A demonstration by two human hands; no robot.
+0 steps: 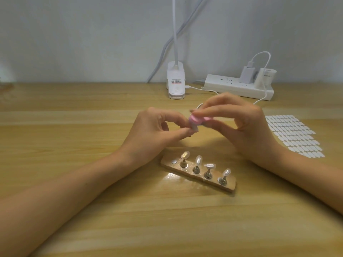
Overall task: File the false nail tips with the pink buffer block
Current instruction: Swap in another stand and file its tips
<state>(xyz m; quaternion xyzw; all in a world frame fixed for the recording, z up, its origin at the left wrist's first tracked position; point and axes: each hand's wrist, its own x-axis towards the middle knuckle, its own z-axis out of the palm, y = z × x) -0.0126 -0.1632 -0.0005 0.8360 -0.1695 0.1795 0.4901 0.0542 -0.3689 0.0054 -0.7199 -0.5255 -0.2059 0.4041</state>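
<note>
Four false nail tips (pixel 198 160) stand on their little metal posts along the holder strip (pixel 178 171), which lies on the surface (pixel 92 210) a little toward its near edge; one round spot at the strip's left end is bare.

From the head view, both hands are lifted over the middle of the surface. The left hand (pixel 157 127) has thumb and forefinger closed in a pinch on a small pale piece (pixel 251 129), probably the fifth tip, though it is blurred. The right hand (pixel 239 123) has its fingers curled round the pink buffer block (pixel 253 121), which touches that piece.

The pinch is narrow, so a hard stroke could flick the tip out, or rub the forefinger instead. A low forearm could also knock over the posts.

The lamp clip (pixel 176 82) at the far edge has a label with red and black print, too small to read. The adapter (pixel 267 76) on the power strip (pixel 239 88) has grey lettering, also unclear. A sheet of white tabs (pixel 293 135) lies toward the right edge.
</note>
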